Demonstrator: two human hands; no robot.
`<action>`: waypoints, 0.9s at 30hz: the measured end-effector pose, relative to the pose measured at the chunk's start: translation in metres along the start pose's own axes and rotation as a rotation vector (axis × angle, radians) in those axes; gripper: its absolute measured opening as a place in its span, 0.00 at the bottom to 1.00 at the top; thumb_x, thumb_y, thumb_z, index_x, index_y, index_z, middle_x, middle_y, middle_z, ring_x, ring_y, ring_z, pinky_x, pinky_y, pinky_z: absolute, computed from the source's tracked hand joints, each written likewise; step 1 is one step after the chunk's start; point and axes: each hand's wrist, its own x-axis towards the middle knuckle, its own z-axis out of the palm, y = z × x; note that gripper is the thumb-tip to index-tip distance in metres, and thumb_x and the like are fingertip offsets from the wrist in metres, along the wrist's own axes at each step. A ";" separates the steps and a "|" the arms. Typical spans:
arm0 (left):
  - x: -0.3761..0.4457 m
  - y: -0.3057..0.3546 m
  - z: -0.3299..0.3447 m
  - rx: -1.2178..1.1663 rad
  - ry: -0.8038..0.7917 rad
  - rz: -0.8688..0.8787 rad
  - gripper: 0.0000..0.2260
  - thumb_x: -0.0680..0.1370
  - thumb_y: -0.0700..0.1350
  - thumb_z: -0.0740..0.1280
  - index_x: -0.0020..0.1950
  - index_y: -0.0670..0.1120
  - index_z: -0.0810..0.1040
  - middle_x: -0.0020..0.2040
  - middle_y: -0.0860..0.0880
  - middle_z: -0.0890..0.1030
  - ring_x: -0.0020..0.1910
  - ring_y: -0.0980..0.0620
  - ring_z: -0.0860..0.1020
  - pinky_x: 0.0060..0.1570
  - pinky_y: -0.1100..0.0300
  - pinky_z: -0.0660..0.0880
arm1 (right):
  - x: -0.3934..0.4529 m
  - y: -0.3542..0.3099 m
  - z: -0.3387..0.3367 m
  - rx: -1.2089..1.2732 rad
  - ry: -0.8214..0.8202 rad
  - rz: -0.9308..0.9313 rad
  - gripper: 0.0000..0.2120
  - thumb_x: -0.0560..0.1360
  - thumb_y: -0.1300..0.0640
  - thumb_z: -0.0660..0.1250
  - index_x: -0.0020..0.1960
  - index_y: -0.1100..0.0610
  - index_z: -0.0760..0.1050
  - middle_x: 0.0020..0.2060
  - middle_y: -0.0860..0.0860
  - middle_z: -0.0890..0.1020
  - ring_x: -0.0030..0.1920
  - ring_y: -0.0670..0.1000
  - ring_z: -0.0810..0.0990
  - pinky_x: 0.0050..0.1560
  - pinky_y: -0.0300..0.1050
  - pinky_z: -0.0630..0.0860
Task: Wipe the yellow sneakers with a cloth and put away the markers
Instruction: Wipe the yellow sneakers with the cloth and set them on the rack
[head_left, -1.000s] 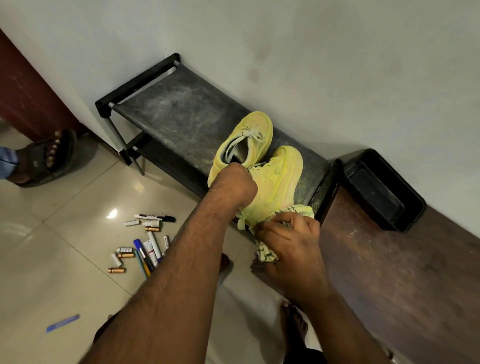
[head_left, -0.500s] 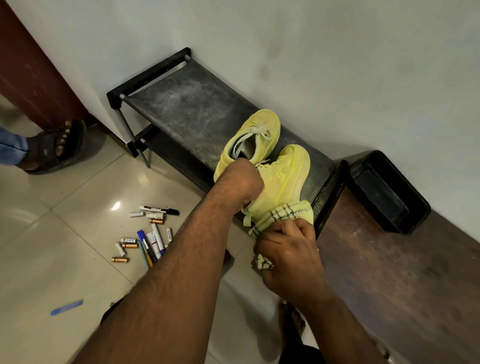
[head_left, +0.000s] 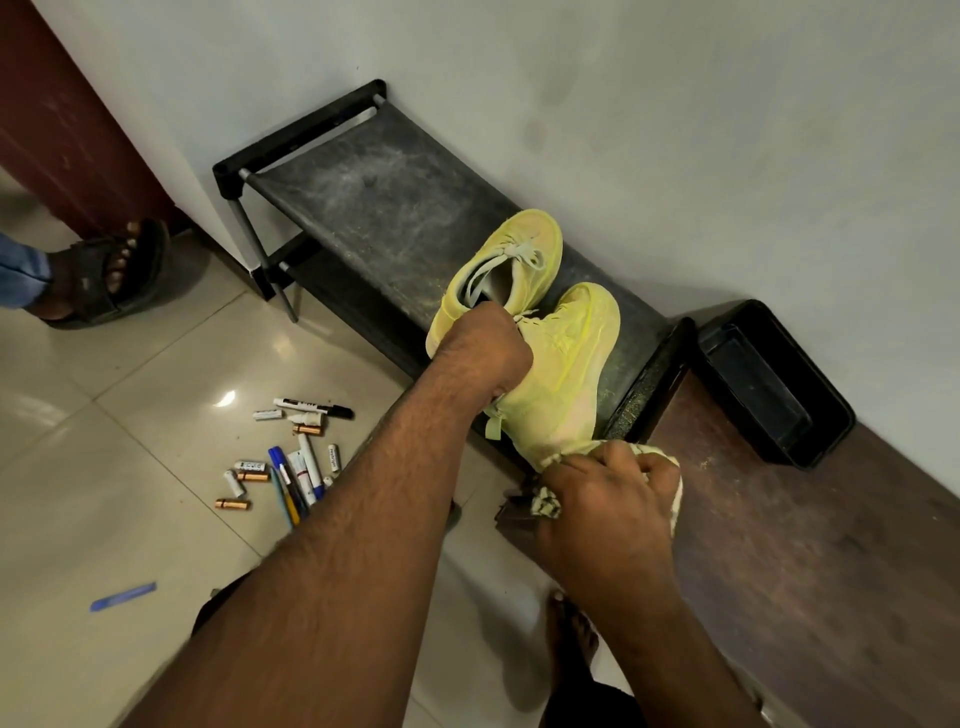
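Note:
Two yellow sneakers stand side by side on a black shoe rack (head_left: 363, 208). My left hand (head_left: 485, 348) grips the near sneaker (head_left: 566, 374) at its opening; its fingers are hidden inside. The far sneaker (head_left: 514, 260) sits just behind, untouched. My right hand (head_left: 608, 499) clutches a pale checked cloth (head_left: 667, 467) against the heel of the near sneaker. Several markers (head_left: 306, 467) and batteries lie scattered on the tiled floor to the left of my left forearm.
A black plastic tray (head_left: 769, 384) sits on a dark wooden bench (head_left: 810, 571) to the right of the rack, against the wall. Another person's sandalled foot (head_left: 104, 275) stands at the far left. A blue strip (head_left: 122, 596) lies on the floor.
My right hand has slid the cloth down and to the right, from the sneaker's side to its heel. My left hand keeps its hold on the sneaker.

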 end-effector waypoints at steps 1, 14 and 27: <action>0.000 0.000 0.000 0.007 0.001 0.001 0.10 0.77 0.41 0.68 0.57 0.41 0.78 0.53 0.43 0.81 0.53 0.43 0.80 0.53 0.51 0.79 | 0.000 0.000 -0.001 0.032 0.045 0.000 0.12 0.53 0.56 0.78 0.34 0.51 0.79 0.32 0.44 0.80 0.41 0.53 0.75 0.49 0.50 0.60; -0.002 0.002 -0.002 0.024 -0.010 -0.006 0.09 0.77 0.40 0.67 0.57 0.40 0.78 0.53 0.41 0.81 0.53 0.42 0.80 0.53 0.49 0.80 | 0.000 0.011 -0.010 0.065 -0.001 0.159 0.09 0.62 0.48 0.63 0.34 0.48 0.80 0.31 0.44 0.80 0.39 0.53 0.75 0.42 0.46 0.53; -0.003 0.004 -0.002 0.033 -0.020 -0.021 0.09 0.77 0.40 0.67 0.56 0.41 0.79 0.51 0.43 0.81 0.50 0.44 0.80 0.51 0.51 0.80 | 0.007 0.027 -0.010 0.500 0.281 0.131 0.21 0.64 0.60 0.62 0.54 0.57 0.82 0.56 0.48 0.80 0.56 0.44 0.68 0.57 0.46 0.69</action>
